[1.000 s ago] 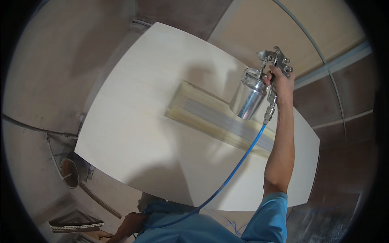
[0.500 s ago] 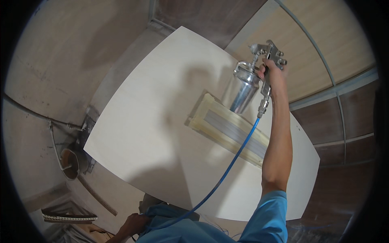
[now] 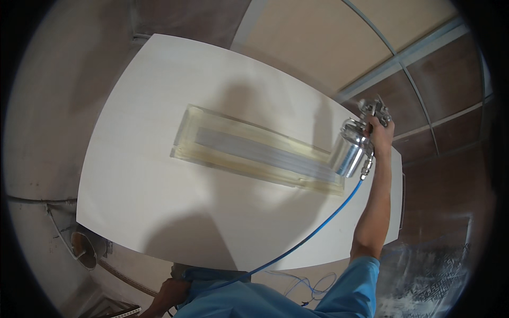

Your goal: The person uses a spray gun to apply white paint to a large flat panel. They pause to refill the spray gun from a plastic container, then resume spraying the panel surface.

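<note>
My right hand is closed round the grip of a metal spray gun, with a silver paint cup hanging beneath it. This gun is over the right end of a large white panel. On the panel lies a long grey strip bordered by pale yellow masking tape. A blue air hose runs from the gun's handle back to my waist. There, at the lower left, my left hand is closed on the hose; its fingers are partly hidden.
Loose blue hose coils lie on the floor beyond my right side. At the left stands a round metal container beside a pipe along the wall. Framed panels line the far right. My shadow falls across the white panel.
The spray gun has moved right and nearer in my right hand, toward the panel's right end. My view has turned, so the whole taped strip now shows. The left hand stays at my waist.
</note>
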A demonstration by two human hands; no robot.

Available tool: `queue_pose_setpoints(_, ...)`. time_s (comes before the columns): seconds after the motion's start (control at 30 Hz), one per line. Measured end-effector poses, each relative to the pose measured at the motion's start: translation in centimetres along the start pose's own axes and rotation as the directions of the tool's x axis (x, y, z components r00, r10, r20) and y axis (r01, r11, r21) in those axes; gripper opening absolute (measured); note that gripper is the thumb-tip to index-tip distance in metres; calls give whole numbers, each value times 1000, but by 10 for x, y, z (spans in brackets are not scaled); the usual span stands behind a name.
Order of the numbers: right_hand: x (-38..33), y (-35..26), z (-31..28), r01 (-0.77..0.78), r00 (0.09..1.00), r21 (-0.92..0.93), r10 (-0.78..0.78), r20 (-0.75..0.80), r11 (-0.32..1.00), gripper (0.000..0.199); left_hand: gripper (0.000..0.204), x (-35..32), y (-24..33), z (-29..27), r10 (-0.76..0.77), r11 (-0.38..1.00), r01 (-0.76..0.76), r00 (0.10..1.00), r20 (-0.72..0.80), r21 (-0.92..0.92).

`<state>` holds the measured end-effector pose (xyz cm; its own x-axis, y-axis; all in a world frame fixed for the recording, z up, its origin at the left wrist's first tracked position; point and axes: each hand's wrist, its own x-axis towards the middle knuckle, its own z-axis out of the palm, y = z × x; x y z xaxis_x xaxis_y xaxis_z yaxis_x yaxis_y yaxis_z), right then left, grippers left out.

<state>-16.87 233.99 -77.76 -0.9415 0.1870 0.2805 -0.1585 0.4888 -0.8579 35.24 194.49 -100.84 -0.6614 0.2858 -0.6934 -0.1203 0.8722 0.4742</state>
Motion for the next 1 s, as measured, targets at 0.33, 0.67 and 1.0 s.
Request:
queue_pose_setpoints(0.33,3,58,-78,-47,978,-207,3,-211,977,11,18,23,12,5,45,999,-45,999,-28,-22)
queue_pose_setpoints(0.67,-16,-16,46,0,996,253,-23,88,967,9,19,-21,-1,12,-54,990,47,997,-52,-130)
queue_pose_setpoints(1.0,-42,-93,68,8,939,409,-147,310,913,9,19,-96,82,107,-201,951,147,963,-182,-272)
